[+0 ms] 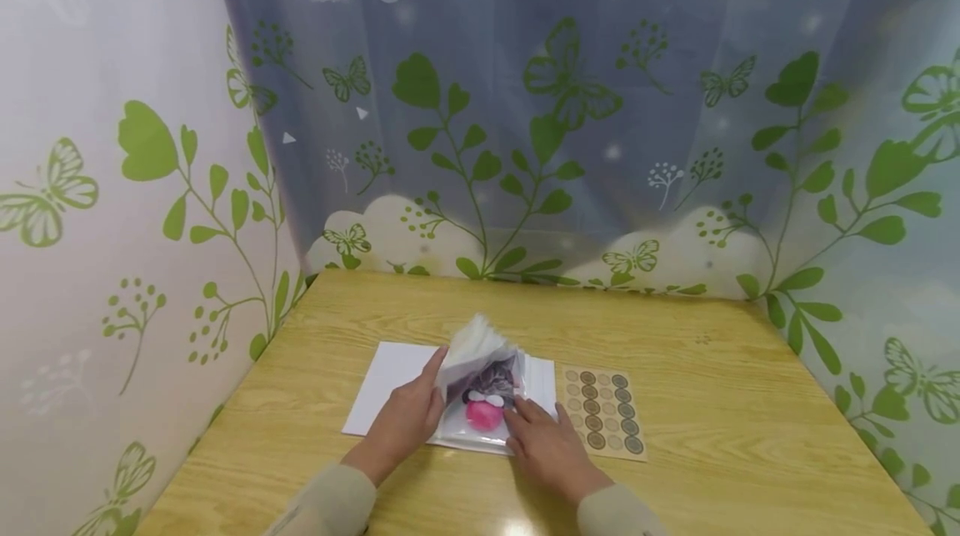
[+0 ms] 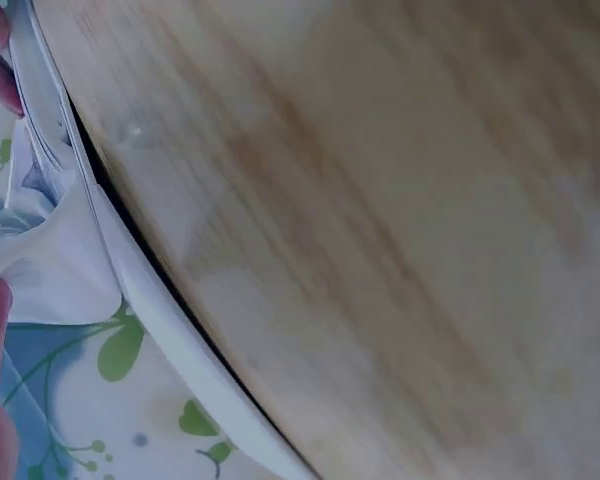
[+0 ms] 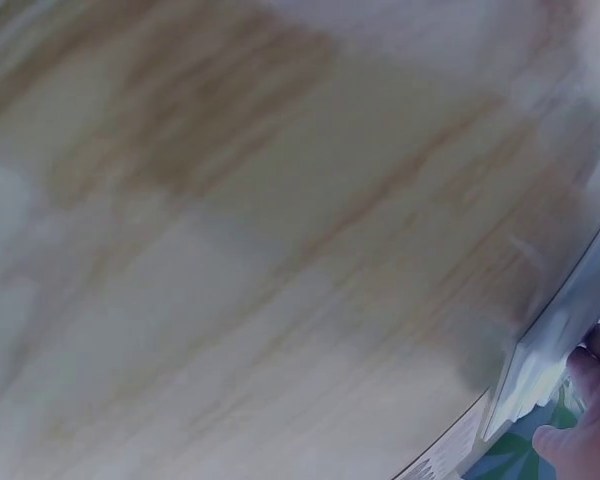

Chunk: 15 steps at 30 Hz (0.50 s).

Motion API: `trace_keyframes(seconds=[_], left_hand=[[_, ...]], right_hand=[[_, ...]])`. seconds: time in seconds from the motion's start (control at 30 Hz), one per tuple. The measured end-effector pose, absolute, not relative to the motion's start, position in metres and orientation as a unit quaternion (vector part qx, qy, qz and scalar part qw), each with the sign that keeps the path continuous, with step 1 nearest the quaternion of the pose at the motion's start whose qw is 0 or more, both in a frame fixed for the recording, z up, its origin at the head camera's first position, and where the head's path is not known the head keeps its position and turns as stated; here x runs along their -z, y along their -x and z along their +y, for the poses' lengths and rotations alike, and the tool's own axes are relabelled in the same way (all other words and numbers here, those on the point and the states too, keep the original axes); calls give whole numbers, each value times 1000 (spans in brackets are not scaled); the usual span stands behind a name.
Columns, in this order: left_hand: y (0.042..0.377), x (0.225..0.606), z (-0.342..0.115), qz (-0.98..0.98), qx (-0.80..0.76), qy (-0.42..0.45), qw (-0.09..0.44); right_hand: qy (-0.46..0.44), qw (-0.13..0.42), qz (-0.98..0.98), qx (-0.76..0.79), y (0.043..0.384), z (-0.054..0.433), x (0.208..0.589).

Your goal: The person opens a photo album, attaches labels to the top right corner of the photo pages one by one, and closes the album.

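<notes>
The right hand (image 1: 549, 440) is resting loosely straight fingers at the plastic bag (image 1: 468, 438)'s right edge, just beside its pink patch (image 1: 484, 415); the left hand (image 1: 407, 419) is pinching the raised flap (image 1: 474, 348) from the left, and the bag is lying between both, over white paper (image 1: 382, 378), the worktop (image 1: 525, 315) stretching beyond

The desk (image 1: 735, 403) is yellow with brownish wood grain. On it, left, lies plain white paper (image 1: 384, 382); a milky-white flap (image 1: 468, 350) rises above a bright pink piece (image 1: 484, 415) and a mottled grey bundle (image 1: 495, 380). The right-hand tan sheet (image 1: 603, 413) bears columns of pale and dark circles. The far blue-grey cloth (image 1: 487, 11) carries green leaves and green and white butterflies. Both sleeves (image 1: 333, 503) are plain beige.
</notes>
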<state>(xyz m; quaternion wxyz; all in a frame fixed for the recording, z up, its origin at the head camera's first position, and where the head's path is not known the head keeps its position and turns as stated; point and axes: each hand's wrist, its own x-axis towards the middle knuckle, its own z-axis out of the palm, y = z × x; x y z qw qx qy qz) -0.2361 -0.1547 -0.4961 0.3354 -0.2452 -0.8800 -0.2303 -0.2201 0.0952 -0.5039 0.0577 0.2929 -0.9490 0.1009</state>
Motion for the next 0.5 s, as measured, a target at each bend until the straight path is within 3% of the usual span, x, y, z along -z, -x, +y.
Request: trace_keyframes(seconds=[0.5], left_hand=[[233, 491, -169, -869, 463, 28, 174]], right_hand=[[-269, 46, -955, -113, 221, 109, 504]])
